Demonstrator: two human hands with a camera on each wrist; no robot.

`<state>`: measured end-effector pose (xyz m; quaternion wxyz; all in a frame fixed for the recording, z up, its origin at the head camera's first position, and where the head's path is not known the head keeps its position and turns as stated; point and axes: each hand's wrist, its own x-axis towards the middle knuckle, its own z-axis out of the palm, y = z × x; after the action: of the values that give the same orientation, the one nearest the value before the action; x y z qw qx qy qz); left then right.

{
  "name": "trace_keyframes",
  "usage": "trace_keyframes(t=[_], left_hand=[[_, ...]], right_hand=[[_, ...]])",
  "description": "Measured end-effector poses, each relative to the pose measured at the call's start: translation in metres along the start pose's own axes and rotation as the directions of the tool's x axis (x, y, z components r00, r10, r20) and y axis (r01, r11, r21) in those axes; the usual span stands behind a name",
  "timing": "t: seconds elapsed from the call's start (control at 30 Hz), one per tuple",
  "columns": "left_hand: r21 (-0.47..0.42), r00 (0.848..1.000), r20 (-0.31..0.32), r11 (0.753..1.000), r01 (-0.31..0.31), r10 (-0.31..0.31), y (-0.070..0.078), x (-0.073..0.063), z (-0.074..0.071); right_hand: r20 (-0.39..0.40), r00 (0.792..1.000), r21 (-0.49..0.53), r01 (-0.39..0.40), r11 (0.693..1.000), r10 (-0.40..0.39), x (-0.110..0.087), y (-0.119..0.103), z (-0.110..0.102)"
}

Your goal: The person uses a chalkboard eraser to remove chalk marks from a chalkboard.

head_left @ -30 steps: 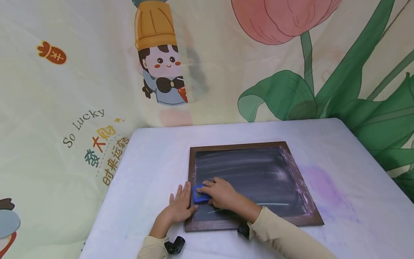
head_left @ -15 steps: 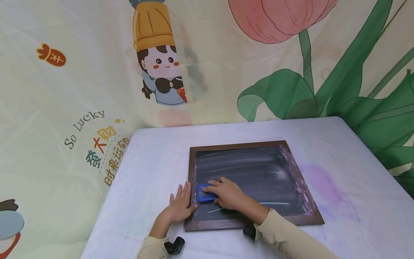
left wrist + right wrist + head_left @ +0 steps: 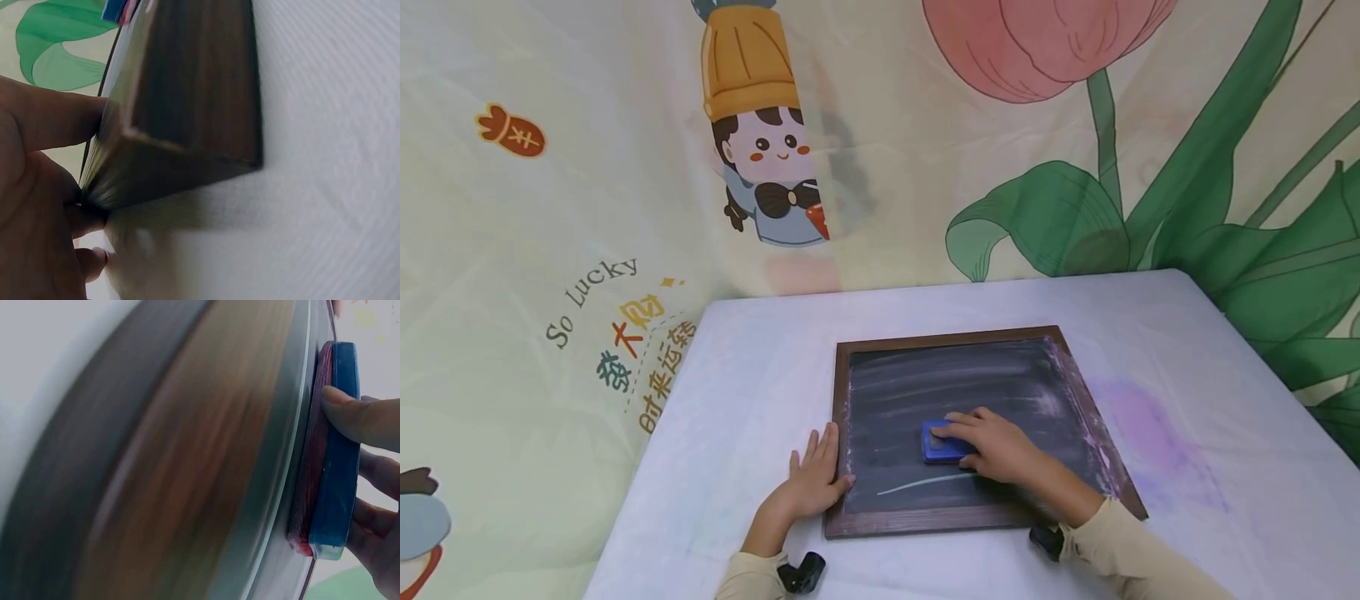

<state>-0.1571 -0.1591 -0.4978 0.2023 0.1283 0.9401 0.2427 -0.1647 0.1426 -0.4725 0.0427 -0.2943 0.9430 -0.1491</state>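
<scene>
A chalkboard (image 3: 955,375) in a dark brown wooden frame lies on the white-covered table. My right hand (image 3: 1003,450) grips a blue chalkboard eraser (image 3: 931,450) near the middle of the board. In the right wrist view, the thumb lies along the side of the eraser (image 3: 340,481), whose reddish felt faces the board. At the frame's left edge my left hand (image 3: 808,490) lies with fingers extended, the thumb touching the frame. A pale chalk line (image 3: 917,482) runs below the eraser, its right part hidden behind the right hand. Chalk smears streak the board's upper half.
The white tablecloth (image 3: 760,375) surrounds the board and carries a purple-pink stain (image 3: 1150,425) on the right. Behind the table hangs a printed cloth (image 3: 887,167) with a flower and a cartoon figure. Black wrist cameras sit below both hands.
My right hand has slid the eraser from the board's left edge rightward toward the middle. More of the lower-left chalk line shows now. My left hand stays at the frame.
</scene>
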Motion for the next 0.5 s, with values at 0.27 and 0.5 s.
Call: trace_keyframes(t=[0.27, 0.5], left_hand=[[-0.015, 1.000, 0.007, 1.000, 0.010, -0.010, 0.001, -0.001, 0.001], [-0.016, 1.000, 0.006, 1.000, 0.008, -0.008, -0.001, 0.000, 0.001]], right_hand=[[-0.019, 0.998, 0.021, -0.054, 0.998, 0.055, -0.028, 0.031, -0.009], [-0.015, 0.997, 0.031, -0.074, 0.997, 0.075, -0.043, 0.047, -0.017]])
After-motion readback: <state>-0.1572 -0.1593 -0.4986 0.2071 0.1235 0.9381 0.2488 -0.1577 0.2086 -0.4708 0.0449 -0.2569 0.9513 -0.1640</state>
